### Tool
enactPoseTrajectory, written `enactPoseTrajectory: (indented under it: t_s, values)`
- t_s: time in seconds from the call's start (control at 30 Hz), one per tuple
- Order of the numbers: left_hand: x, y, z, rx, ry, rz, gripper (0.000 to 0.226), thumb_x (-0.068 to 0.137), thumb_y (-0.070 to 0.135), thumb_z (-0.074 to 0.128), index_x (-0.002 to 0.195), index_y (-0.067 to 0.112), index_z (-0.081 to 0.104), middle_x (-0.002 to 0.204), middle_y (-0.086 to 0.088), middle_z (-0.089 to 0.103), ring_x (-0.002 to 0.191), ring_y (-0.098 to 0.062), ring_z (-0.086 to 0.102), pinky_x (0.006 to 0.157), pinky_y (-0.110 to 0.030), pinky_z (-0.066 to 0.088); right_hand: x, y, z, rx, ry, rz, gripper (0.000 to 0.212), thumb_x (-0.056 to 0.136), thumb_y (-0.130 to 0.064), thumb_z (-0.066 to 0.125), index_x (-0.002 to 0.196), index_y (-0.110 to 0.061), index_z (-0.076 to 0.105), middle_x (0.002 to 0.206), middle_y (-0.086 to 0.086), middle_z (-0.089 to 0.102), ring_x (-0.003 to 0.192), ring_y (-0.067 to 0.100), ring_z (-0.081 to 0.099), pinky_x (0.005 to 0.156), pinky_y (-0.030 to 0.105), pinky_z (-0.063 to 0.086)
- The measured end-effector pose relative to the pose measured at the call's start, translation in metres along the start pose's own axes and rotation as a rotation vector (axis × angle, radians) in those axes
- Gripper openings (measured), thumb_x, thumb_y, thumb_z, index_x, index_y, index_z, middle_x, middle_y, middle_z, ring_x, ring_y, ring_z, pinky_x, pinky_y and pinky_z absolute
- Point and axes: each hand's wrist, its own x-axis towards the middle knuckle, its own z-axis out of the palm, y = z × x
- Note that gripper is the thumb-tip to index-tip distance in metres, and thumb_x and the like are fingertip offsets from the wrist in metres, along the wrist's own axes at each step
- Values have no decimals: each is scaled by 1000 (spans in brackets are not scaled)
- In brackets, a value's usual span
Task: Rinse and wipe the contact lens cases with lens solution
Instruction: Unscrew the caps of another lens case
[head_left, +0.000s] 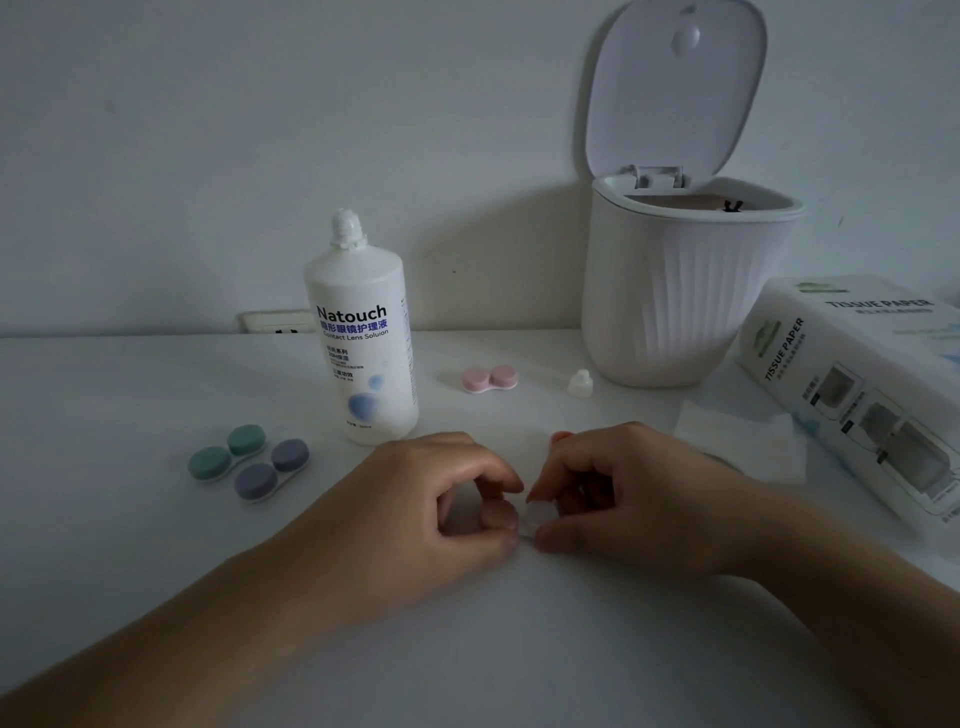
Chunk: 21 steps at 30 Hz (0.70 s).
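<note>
My left hand (447, 499) and my right hand (623, 493) meet at the middle of the table. Between their fingertips sits a small whitish contact lens case (535, 517), mostly hidden; both hands pinch it. The uncapped lens solution bottle (363, 338) stands upright just behind my left hand. Its small cap (580, 383) lies to the right. A green lens case (227, 451) and a purple lens case (271, 468) lie at the left, lids on. A pink lens case (490, 378) lies behind, closed.
A white ribbed bin (675, 291) with its lid raised stands at the back right. A tissue paper pack (872, 384) lies at the right edge, with a loose tissue sheet (743, 441) in front of it. A wall socket (275, 322) sits behind the bottle.
</note>
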Motion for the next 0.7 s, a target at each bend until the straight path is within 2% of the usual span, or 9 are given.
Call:
enactPoseTrajectory:
  t_s: [0.1,0.17,0.3,0.37,0.43,0.5,0.57,0.63,0.7]
  values:
    - [2,-3,-1,24,-48,-1,37,70,55,80,101,37,71,96,24,58,75,9,54,65,-5,36,0,1,0,-5,5,-3,15,75,-40,82,85,-35,72,74,-24,64,63,-1,59,59,10,44]
    - [2,-4,-3,41,-65,0,37,69,60,72,100,40,70,98,22,58,79,8,54,66,-7,37,1,1,0,-5,2,-6,15,75,-40,82,83,-37,69,72,-25,64,63,-1,60,60,11,45]
    - [1,-4,-4,104,-46,-4,23,71,54,64,89,39,66,95,17,58,80,-1,57,64,-14,39,0,1,-1,-2,-4,-23,15,75,-39,82,82,-39,69,70,-26,63,62,-1,59,62,12,46]
    - [1,-5,-5,148,-6,-15,27,69,60,63,84,37,60,93,17,57,79,-6,57,62,-20,43,0,1,-1,-3,-10,-23,14,76,-39,82,83,-38,69,70,-25,63,62,-1,59,68,16,50]
    - [1,-5,-6,158,3,-25,33,65,63,65,83,37,55,92,20,55,78,-4,55,60,-16,38,0,1,-1,0,-10,-23,14,77,-40,81,83,-38,69,69,-26,63,62,-1,59,73,17,50]
    - [1,-3,-6,105,-20,-15,31,67,59,66,88,38,58,92,26,53,78,2,53,62,-12,37,0,1,-1,-5,-7,-27,14,76,-40,81,83,-39,69,70,-27,63,63,-1,60,64,12,46]
    - [1,0,-6,58,-54,11,26,71,48,66,94,37,64,93,26,55,81,7,53,66,-6,36,0,0,-1,-8,-6,-28,14,76,-41,82,83,-38,70,72,-26,64,64,-1,60,61,12,46]
    - [1,1,-4,61,-65,21,17,74,42,66,89,35,64,90,24,55,79,9,53,66,-6,35,0,1,-1,-3,1,-25,15,76,-40,82,85,-36,71,73,-25,65,64,-2,60,60,11,45]
    - [1,1,-4,98,-32,-6,20,74,49,67,85,35,57,88,27,54,74,5,52,61,-9,35,0,0,-1,-2,3,-25,15,75,-40,82,85,-36,71,73,-25,65,63,-2,60,59,9,43]
